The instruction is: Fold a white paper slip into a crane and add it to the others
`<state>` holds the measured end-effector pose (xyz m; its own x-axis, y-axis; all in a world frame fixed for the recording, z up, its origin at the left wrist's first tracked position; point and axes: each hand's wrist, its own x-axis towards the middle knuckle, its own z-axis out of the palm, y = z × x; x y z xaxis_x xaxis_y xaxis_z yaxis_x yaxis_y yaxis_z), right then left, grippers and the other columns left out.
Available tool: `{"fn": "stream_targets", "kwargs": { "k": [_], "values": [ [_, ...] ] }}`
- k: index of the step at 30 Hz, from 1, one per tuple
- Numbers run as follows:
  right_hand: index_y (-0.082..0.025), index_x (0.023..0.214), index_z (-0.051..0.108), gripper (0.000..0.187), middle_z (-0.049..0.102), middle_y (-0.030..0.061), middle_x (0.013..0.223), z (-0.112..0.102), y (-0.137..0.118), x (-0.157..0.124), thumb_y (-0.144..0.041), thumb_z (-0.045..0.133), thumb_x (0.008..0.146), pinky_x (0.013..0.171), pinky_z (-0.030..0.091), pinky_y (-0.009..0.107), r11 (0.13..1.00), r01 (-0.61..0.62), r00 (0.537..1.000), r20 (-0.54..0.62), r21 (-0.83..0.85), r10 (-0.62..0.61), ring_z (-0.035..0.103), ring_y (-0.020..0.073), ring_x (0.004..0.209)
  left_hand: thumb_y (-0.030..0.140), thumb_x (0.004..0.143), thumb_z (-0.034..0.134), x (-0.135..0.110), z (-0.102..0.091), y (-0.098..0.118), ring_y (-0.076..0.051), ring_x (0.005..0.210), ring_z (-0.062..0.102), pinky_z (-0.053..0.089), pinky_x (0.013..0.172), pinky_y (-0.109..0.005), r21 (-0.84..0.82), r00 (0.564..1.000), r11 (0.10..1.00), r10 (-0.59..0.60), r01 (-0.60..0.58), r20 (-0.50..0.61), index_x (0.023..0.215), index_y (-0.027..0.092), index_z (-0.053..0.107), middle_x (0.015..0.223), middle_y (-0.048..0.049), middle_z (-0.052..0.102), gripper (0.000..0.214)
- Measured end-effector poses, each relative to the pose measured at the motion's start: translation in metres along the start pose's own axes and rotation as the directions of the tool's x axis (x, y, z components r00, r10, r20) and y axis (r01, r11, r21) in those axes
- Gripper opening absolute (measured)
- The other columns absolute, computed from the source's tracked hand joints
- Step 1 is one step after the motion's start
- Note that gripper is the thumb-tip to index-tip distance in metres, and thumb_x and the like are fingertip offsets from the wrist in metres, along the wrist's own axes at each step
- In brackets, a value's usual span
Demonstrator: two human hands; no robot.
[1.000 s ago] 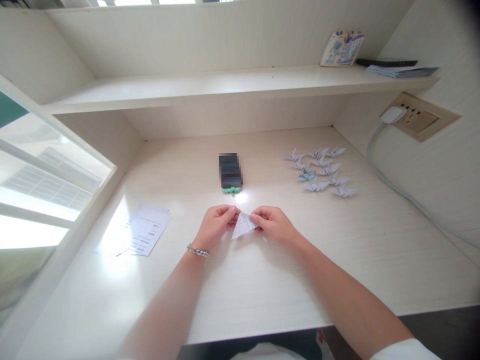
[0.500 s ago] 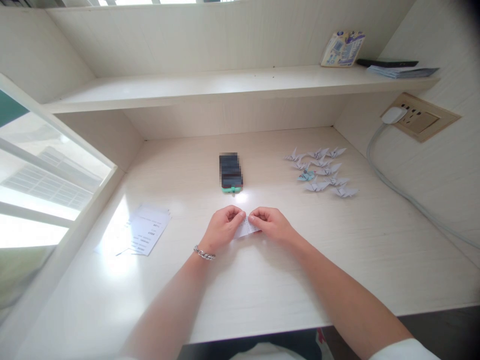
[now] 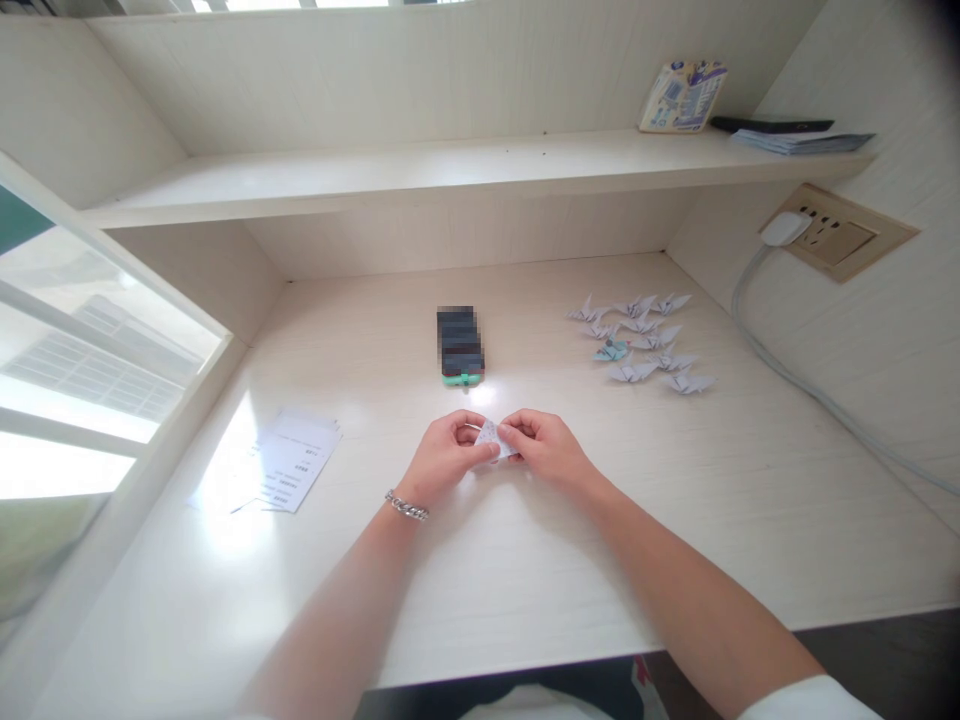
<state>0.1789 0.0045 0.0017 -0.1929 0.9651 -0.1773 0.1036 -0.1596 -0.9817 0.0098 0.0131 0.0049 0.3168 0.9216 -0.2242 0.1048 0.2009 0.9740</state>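
A small piece of folded white paper (image 3: pixel 490 437) with print on it is held between my two hands above the middle of the desk. My left hand (image 3: pixel 444 452), with a chain bracelet (image 3: pixel 406 506) at the wrist, pinches its left side, the thumb lying along the lower edge. My right hand (image 3: pixel 546 445) grips the right side between thumb and fingers. Some fingertips behind the paper are hidden. Several folded paper cranes (image 3: pixel 652 343), mostly white with one blue, stand in a group to the right.
Loose printed sheets (image 3: pixel 300 450) lie on the left in glare. A phone-like dark device (image 3: pixel 460 342), partly pixelated, rests beyond my hands. A cable (image 3: pixel 780 365) runs down the right side from a wall socket (image 3: pixel 844 235). Above spans a shelf (image 3: pixel 420 165) with a packet (image 3: pixel 682 97).
The paper has been turned and raised between my fingers, now showing a pointed top. My left thumb has slid down and right along its lower edge.
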Motion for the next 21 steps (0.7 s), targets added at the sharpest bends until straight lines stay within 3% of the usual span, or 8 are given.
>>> {"fn": "stream_targets", "kwargs": {
  "k": [8, 21],
  "values": [
    [-0.017, 0.083, 0.063, 0.024, 0.064, 0.0023, 0.072, -0.003, -0.007, 0.000, -0.038, 0.062, 0.071, 0.056, 0.047, 0.025, 1.000, 0.004, 1.000, 0.013, -0.021, -0.004, 0.058, 0.0133, 0.060, 0.029, 0.066, 0.069, 0.001, 0.000, 0.001, -0.019, 0.068, 0.065, 0.049, 0.062, -0.029, -0.010, 1.000, 1.000, 0.015, -0.015, -0.019, 0.092, 0.014, 0.057, 0.076, -0.0072, 0.067, 0.032],
    [-0.014, 0.077, 0.066, 0.026, 0.061, 0.0014, 0.058, -0.007, -0.012, -0.002, -0.039, 0.066, 0.068, 0.047, 0.040, 0.023, 0.996, -0.073, 0.997, -0.011, -0.040, 0.073, 0.056, 0.0122, 0.051, 0.030, 0.065, 0.071, 0.001, -0.004, 0.003, -0.020, 0.070, 0.066, 0.050, 0.062, -0.030, -0.049, 1.000, 0.999, -0.004, 0.004, -0.005, 0.093, 0.013, 0.057, 0.078, -0.0086, 0.068, 0.035]
  ]
}}
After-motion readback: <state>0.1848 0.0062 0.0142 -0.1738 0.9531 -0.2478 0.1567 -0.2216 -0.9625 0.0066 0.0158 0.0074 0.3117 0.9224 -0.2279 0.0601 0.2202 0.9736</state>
